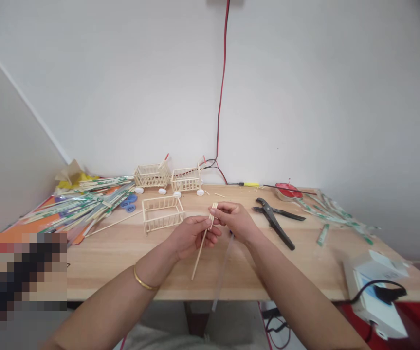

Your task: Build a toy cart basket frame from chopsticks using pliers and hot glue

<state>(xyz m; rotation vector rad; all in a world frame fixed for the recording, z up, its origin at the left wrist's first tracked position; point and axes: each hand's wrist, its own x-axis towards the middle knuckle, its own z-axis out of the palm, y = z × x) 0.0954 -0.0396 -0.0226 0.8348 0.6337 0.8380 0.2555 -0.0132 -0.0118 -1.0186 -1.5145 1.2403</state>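
**user1:** Grip check: left hand (191, 236) and right hand (234, 219) both pinch the wooden stick (203, 241) near its top end.

**user2:** Yep, it slants above the desk (122, 255), near the little stick frame (162, 214).

Both hands meet over the wooden table (122, 262): the left hand (191, 236) and right hand (234, 219) pinch a pair of wooden chopsticks (203, 241) near the top, the sticks slanting down toward the near edge. Just left sits an open stick frame (162, 213). Black pliers (275, 219) lie to the right, two wheeled stick carts (168, 177) behind.
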